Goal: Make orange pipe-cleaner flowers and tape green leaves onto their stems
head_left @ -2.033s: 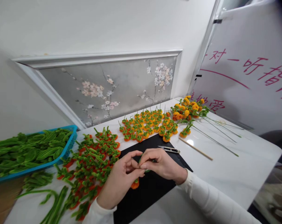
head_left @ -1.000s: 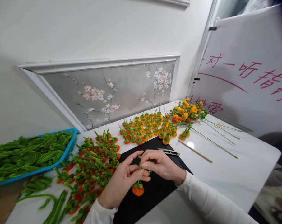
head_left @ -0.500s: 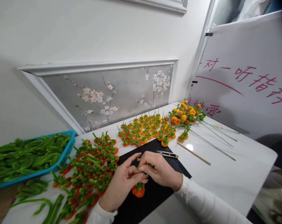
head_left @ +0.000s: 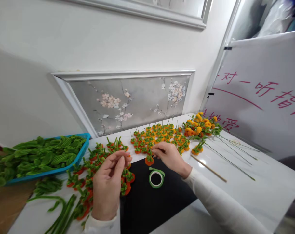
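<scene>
My right hand pinches the green stem of a small orange pumpkin made of fuzzy pipe cleaner. The pumpkin hangs below the fingertips, over the far edge of a black mat. A roll of green tape lies on the mat with its loose end curling out. My left hand is closed, thumb against curled fingers, above the left part of the mat. Whatever its fingertips hold, if anything, is hidden. Beside and behind it are many red-orange pumpkins with green stems.
A blue basket of green fuzzy leaves stands at left, with loose green stems nearby. Yellow-orange pumpkins stand in rows at the back. Yellow flowers on long wires and a thin wooden stick lie at right.
My hands have moved apart: the right lifted away with the pumpkin, the left shifted left. The tape roll now shows on the mat. The thread snips seen before no longer show.
</scene>
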Available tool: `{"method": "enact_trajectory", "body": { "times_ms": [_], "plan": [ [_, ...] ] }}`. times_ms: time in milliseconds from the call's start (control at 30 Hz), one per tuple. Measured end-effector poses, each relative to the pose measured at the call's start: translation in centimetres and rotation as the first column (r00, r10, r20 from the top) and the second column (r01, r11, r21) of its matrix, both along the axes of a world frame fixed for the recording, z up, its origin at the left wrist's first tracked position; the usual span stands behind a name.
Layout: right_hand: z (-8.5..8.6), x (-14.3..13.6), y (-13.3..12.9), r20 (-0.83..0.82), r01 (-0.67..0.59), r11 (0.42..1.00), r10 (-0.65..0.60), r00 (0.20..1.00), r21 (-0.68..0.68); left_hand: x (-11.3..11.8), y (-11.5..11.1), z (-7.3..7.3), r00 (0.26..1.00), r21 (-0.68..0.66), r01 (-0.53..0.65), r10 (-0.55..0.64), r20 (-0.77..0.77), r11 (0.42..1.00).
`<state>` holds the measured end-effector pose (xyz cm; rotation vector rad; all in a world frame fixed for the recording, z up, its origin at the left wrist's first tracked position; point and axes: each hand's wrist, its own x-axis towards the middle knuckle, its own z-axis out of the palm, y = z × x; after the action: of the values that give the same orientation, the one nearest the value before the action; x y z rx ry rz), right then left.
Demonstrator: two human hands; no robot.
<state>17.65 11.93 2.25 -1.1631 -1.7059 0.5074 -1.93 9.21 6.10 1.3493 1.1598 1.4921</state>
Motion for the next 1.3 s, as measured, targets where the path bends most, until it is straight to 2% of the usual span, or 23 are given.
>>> {"method": "enact_trajectory", "body": {
  "times_ms": [100,233,400,533,667,800,967,1033,1100,1200,1300],
  "plan": [
    [-0.6,-1.4,2.2,0.114,0.003,0.999,-0.009,0.993,0.053,-0.1,-0.4,0.3,0.999,0.04,-0.038,0.036,0.04,0.998],
    [-2.1,-2.8,4.4,0.168,0.013,0.998,-0.024,0.985,0.066,-0.4,-0.7,0.6,0.99,0.066,-0.104,0.097,0.101,0.992],
    [-3.5,-3.5,5.6,0.207,0.022,0.997,-0.037,0.978,0.076,-0.7,-0.6,0.9,0.983,0.083,-0.133,0.12,0.142,0.988],
    [-3.7,-3.6,5.8,0.225,0.006,0.997,-0.024,0.974,0.081,-0.1,-0.9,0.4,0.992,0.058,-0.108,0.104,0.075,0.992],
    [-3.0,-2.6,4.4,0.217,0.022,0.997,-0.039,0.975,0.08,1.5,-1.8,-0.9,0.999,0.0,0.038,-0.038,-0.024,0.999],
    [-2.4,-0.3,1.3,0.217,0.044,0.998,-0.052,0.975,0.04,3.4,-2.5,-2.6,0.985,-0.087,0.165,-0.169,-0.038,0.982],
    [-3.4,1.9,-2.3,0.293,0.076,0.988,-0.033,0.956,-0.135,3.6,-1.8,-4.6,0.981,-0.178,0.172,-0.184,-0.054,0.969],
    [-4.0,2.4,-3.0,0.297,0.093,0.973,-0.027,0.955,-0.209,3.3,-1.6,-5.4,0.967,-0.216,0.181,-0.214,-0.136,0.959],
    [-4.4,2.7,-3.5,0.289,0.093,0.956,-0.009,0.957,-0.278,3.0,-1.9,-6.2,0.918,-0.195,0.206,-0.259,-0.301,0.959],
    [-4.5,2.8,-3.8,0.283,0.084,0.937,0.016,0.959,-0.339,3.1,-2.9,-7.4,0.809,-0.07,0.219,-0.221,-0.544,0.973],
    [-4.5,2.7,-3.9,0.269,0.055,0.924,0.053,0.962,-0.378,3.4,-3.6,-8.1,0.682,-0.016,0.258,-0.193,-0.705,0.966]
  ]
}}
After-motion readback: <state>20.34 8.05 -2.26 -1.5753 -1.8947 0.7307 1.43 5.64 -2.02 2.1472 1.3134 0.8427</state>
